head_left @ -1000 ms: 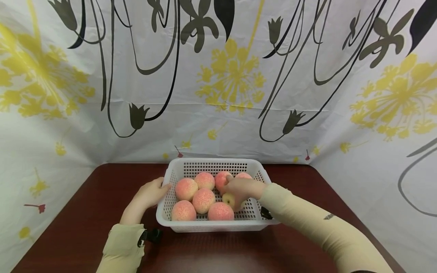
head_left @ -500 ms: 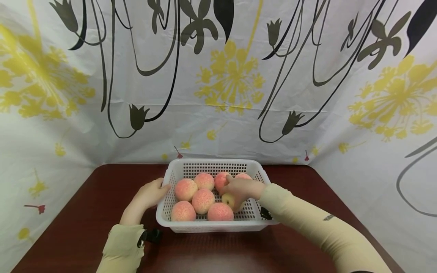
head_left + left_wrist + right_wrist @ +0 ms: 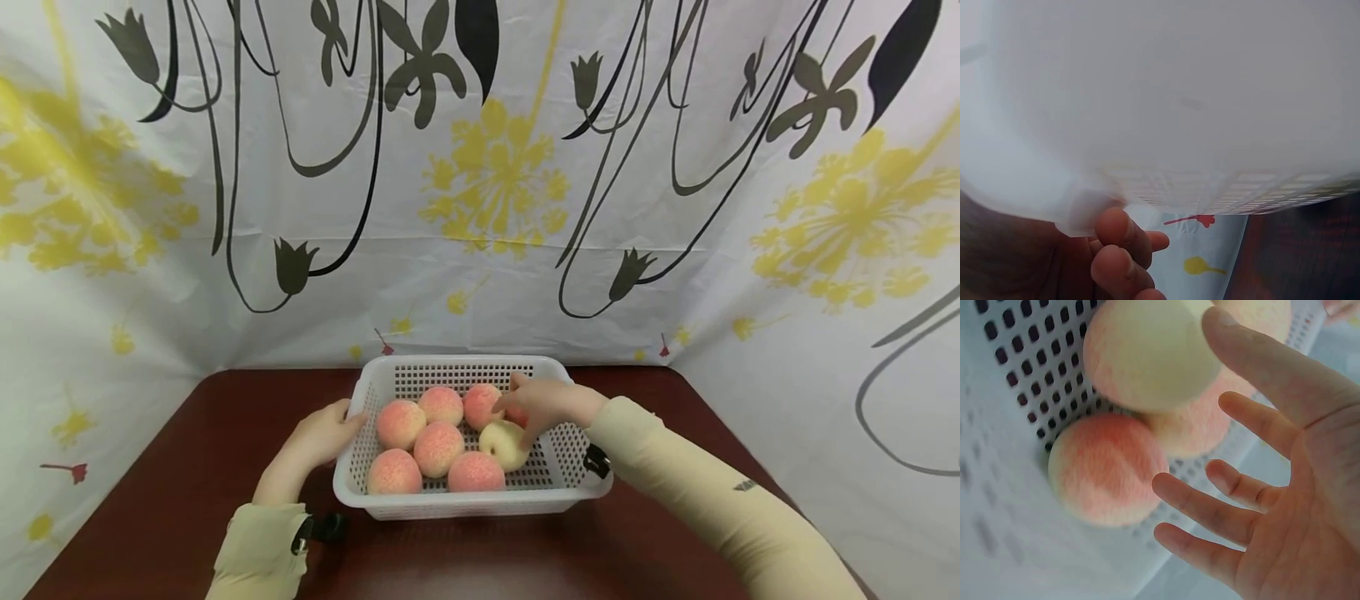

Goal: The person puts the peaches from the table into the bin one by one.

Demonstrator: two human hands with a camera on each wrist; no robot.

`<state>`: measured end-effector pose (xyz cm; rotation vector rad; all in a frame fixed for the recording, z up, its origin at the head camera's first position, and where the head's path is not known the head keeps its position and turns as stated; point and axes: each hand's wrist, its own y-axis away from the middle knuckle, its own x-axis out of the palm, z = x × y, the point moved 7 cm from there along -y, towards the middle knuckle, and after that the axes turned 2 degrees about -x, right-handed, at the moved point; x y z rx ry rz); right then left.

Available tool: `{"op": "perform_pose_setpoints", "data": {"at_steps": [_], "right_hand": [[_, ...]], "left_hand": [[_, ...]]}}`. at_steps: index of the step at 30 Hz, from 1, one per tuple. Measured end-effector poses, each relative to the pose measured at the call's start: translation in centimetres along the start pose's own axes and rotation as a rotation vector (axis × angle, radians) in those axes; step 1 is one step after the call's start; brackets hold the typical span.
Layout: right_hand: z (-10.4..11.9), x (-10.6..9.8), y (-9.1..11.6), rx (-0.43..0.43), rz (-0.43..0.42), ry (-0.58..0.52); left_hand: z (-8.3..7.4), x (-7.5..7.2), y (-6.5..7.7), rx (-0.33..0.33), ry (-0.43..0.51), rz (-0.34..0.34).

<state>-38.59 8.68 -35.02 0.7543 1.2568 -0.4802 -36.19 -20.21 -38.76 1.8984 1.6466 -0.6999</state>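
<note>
A white plastic basket [image 3: 472, 503] with holed walls holds several pink-and-cream peaches [image 3: 438, 450]. My left hand [image 3: 324, 432] grips its left rim, thumb over the edge; in the left wrist view the fingers [image 3: 1124, 270] curl under the rim of the basket wall [image 3: 1166, 94]. Over the basket's right part is my right hand [image 3: 551, 403], fingers spread and apart. Beside its thumb rests a pale yellow peach [image 3: 504, 445]. In the right wrist view a redder peach [image 3: 1107, 469] lies near the fingertips; in the head view the hand partly covers it.
The basket stands on a dark red-brown table [image 3: 435, 558]. White cloth [image 3: 420, 308] with flower prints hangs behind it and at both sides. A black strap [image 3: 318, 530] sits at the left wrist, another [image 3: 597, 460] at the right.
My right hand has let go of the pale yellow peach, its fingers spreading as it shifts slightly right. The peach now shows more fully. The left hand keeps its grip; the head view has shifted slightly.
</note>
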Motion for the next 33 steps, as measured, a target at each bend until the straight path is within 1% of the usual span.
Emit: {"op": "perform_pose_setpoints", "data": {"at_steps": [3,7,11,15,19,22,24,27,30,33], "right_hand": [[-0.5,-0.5,0.5,0.003,-0.022,-0.037],[-1.0,-1.0,0.9,0.021,-0.044,-0.095],[-1.0,-1.3,1.2,0.023,-0.053,-0.158],[-0.9,-1.3,1.2,-0.013,-0.082,-0.198],[-0.8,-1.1,1.0,-0.057,-0.13,-0.221],[-1.0,-1.1,0.9,-0.084,-0.175,-0.24],[-1.4,-1.1,1.1,-0.082,-0.216,-0.238],[-2.2,-1.0,1.4,-0.061,-0.282,-0.245],[-3.1,-0.4,1.7,-0.04,-0.32,-0.293],[-3.9,0.5,2.3,-0.011,-0.332,-0.366]], "left_hand": [[0.5,-0.5,0.1,0.007,-0.004,-0.002],[0.9,-1.4,0.1,0.027,-0.016,-0.005],[1.6,-2.4,0.2,0.035,-0.033,-0.012],[2.6,-3.1,0.2,0.035,-0.071,-0.023],[3.1,-3.5,0.1,0.033,-0.118,-0.021],[3.4,-3.7,0.0,0.03,-0.155,-0.006],[3.5,-3.7,-0.1,0.034,-0.191,0.009],[3.7,-3.8,-0.2,0.023,-0.232,0.042],[3.7,-4.3,-0.1,0.017,-0.28,0.073],[3.6,-5.0,-0.2,0.001,-0.337,0.09]]}}
